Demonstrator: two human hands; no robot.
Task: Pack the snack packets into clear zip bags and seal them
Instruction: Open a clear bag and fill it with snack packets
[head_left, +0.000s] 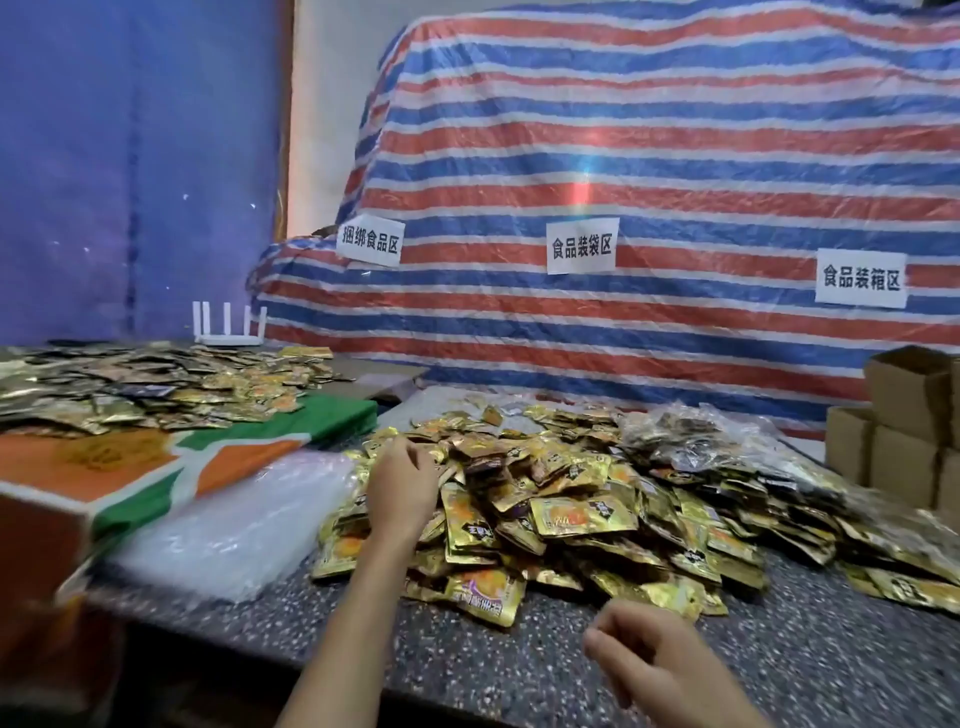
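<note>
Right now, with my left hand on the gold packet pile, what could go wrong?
Your left hand, on the gold snack packets, could push loose ones, like the front packet near the counter edge, onto the floor. The stack of clear zip bags also reaches that edge and might slip if brushed.

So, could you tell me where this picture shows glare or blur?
Head view: rainbow flare on the red-and-blue striped tarpaulin; the orange-and-green cardboard carton at left is smeared; the gold foil snack packets mid-table look fairly sharp.
</note>
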